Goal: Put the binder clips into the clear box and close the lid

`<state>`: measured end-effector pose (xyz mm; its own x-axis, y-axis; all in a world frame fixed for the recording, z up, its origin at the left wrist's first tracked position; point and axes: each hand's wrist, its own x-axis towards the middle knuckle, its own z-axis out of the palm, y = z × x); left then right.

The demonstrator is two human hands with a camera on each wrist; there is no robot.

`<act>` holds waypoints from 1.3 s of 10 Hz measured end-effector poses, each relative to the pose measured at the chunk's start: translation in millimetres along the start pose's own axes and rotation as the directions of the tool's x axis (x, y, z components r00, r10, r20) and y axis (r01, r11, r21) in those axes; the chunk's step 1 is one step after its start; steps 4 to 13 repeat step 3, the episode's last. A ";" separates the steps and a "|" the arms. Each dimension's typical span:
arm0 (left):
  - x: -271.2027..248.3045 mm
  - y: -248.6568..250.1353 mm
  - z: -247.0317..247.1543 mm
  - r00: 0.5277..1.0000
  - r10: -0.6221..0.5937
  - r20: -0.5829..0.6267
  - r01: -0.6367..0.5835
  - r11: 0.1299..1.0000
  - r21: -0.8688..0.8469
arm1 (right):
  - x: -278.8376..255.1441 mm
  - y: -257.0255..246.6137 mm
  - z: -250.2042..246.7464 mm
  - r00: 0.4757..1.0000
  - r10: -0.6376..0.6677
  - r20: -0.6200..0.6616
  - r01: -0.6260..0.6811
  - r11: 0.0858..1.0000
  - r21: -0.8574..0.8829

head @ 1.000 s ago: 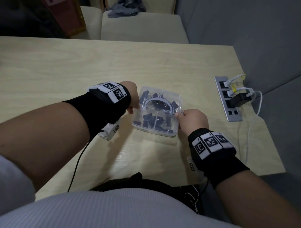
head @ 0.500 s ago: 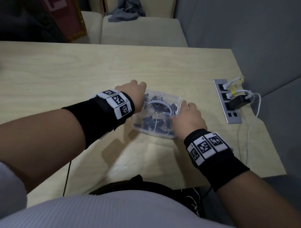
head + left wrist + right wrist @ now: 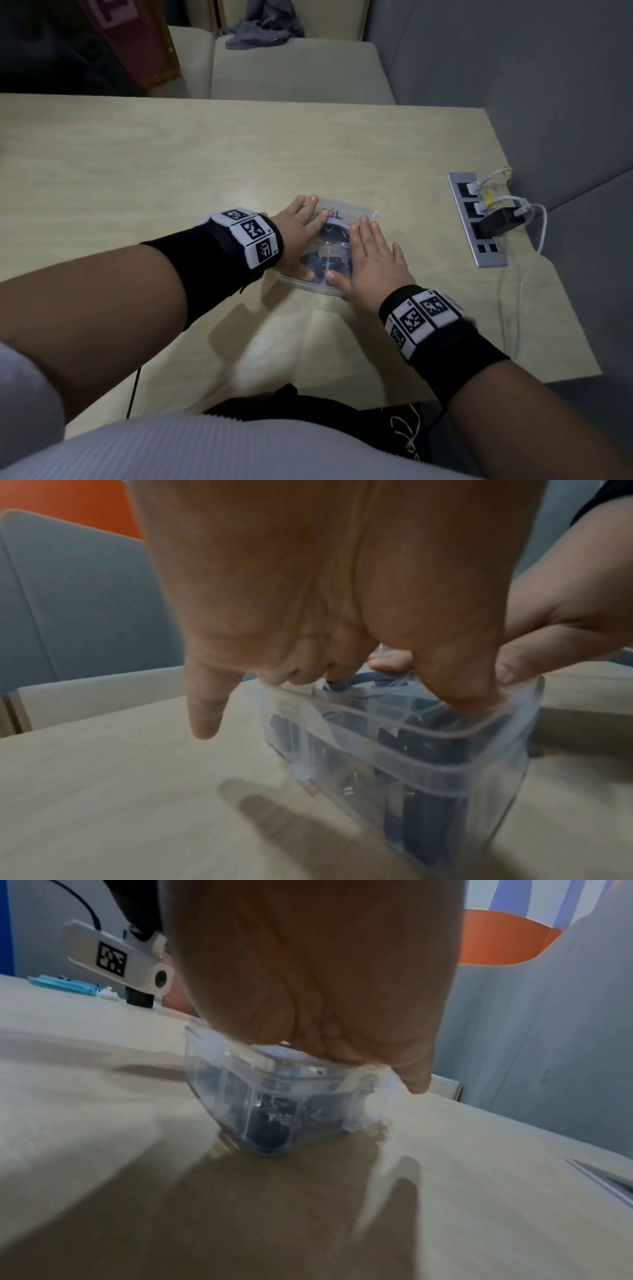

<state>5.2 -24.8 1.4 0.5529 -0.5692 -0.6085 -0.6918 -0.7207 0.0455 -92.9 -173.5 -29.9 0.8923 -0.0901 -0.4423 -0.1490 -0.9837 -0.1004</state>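
Note:
The clear box (image 3: 359, 213) sits on the table near its middle right, with its lid down and several dark binder clips (image 3: 320, 263) showing through the plastic. My left hand (image 3: 301, 233) lies flat on the left half of the lid, fingers straight. My right hand (image 3: 370, 260) lies flat on the right half, fingers straight and spread. In the left wrist view the box (image 3: 428, 764) stands under my palm, and the clips (image 3: 428, 742) fill it. In the right wrist view the box (image 3: 274, 1104) is under my palm, with its side latch (image 3: 356, 1096) at the right.
A grey power strip (image 3: 476, 219) with white cables and a black adapter lies at the table's right edge. Beige seats (image 3: 294, 72) with a grey cloth stand beyond the far edge. A grey wall panel rises on the right.
Both hands left the box's sides and moved up onto the lid. They now lie flat on it with straight fingers, pressing down.

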 end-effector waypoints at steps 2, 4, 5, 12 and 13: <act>-2.2 5.9 -5.9 0.999 -0.040 -0.032 0.039 0.999 -0.036 | 9.5 6.8 -14.8 0.999 -0.005 0.051 0.011 0.993 -0.114; -3.0 7.8 -4.4 0.993 -0.081 -0.084 0.074 0.994 -0.080 | 6.5 8.3 -22.2 0.999 -0.035 0.022 0.037 0.995 -0.090; -3.0 7.8 -4.4 0.993 -0.081 -0.084 0.074 0.994 -0.080 | 6.5 8.3 -22.2 0.999 -0.035 0.022 0.037 0.995 -0.090; -3.0 7.8 -4.4 0.993 -0.081 -0.084 0.074 0.994 -0.080 | 6.5 8.3 -22.2 0.999 -0.035 0.022 0.037 0.995 -0.090; -3.0 7.8 -4.4 0.993 -0.081 -0.084 0.074 0.994 -0.080 | 6.5 8.3 -22.2 0.999 -0.035 0.022 0.037 0.995 -0.090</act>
